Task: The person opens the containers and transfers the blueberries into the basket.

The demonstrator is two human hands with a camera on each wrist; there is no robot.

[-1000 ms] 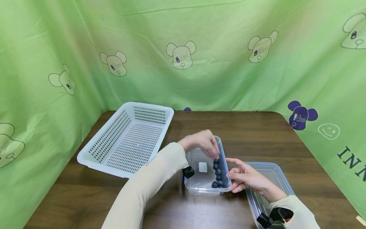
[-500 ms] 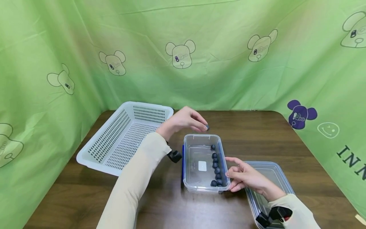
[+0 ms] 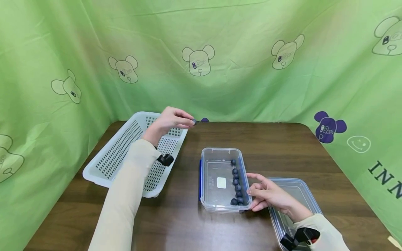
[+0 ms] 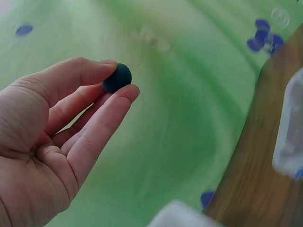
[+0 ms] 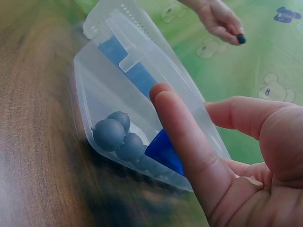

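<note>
In the left wrist view, my left hand [image 4: 52, 132] pinches a dark blueberry [image 4: 118, 78] between thumb and fingertips. The head view has that left hand [image 3: 171, 122] raised over the far right part of a white slotted basket [image 3: 157, 191]. Straight ahead stands a lidless clear plastic container [image 3: 210, 204] with a blue latch [image 3: 200, 179] on its left. Several blueberries [image 3: 236, 182] form a line along its right wall. My right hand [image 3: 273, 195] touches that wall from outside, index finger stretched out; in the right wrist view its fingers [image 5: 184, 137] lie beside a blue latch [image 5: 165, 153].
A clear lid or shallow box [image 3: 295, 186] with a bluish rim lies beneath my right forearm. The brown wooden table [image 3: 188, 230] carries everything. A green printed curtain [image 3: 238, 87] hangs behind and at both sides.
My left hand has risen out of the container, leaving a line of blueberries in view, and moved left to the basket with a blueberry in its fingertips. The right hand has stayed put.
</note>
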